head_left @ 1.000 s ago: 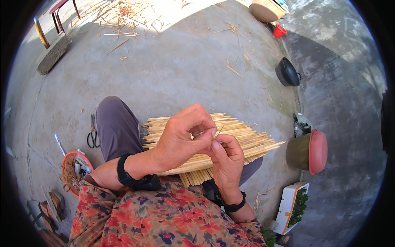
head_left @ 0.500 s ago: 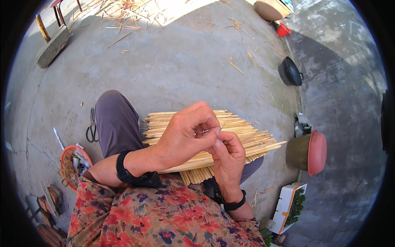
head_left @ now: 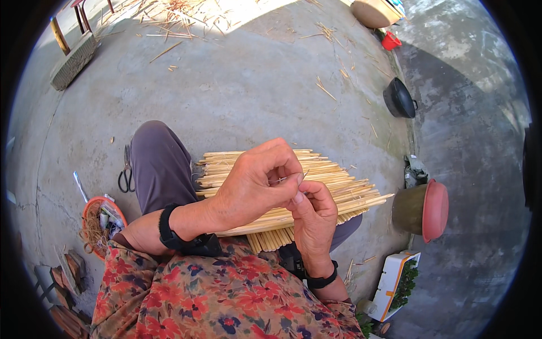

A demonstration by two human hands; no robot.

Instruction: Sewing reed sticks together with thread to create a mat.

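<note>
Fingertips of my left hand [head_left: 254,178] and my right hand [head_left: 314,220] meet in a pinch above my lap. A thin pale strand [head_left: 276,181] shows inside the curl of my left fingers; it looks like thread. What my right fingertips pinch is too small to make out. Under both hands, a mat of straw-coloured stalks [head_left: 350,189] lies across my lap, its stalks side by side. A second layer of stalk ends [head_left: 265,242] points toward me below it. My hands hide the mat's middle.
At left on the concrete floor are black-handled scissors [head_left: 126,176] and an orange basket [head_left: 116,209] of twine and small items. A black tub [head_left: 399,99], a pink basin [head_left: 435,210] and a white planter box [head_left: 389,282] stand at right. Loose straw [head_left: 180,14] litters the far floor.
Hardly anything differs: both hands stay pinched together in the same place. The surroundings have shifted very slightly in the picture.
</note>
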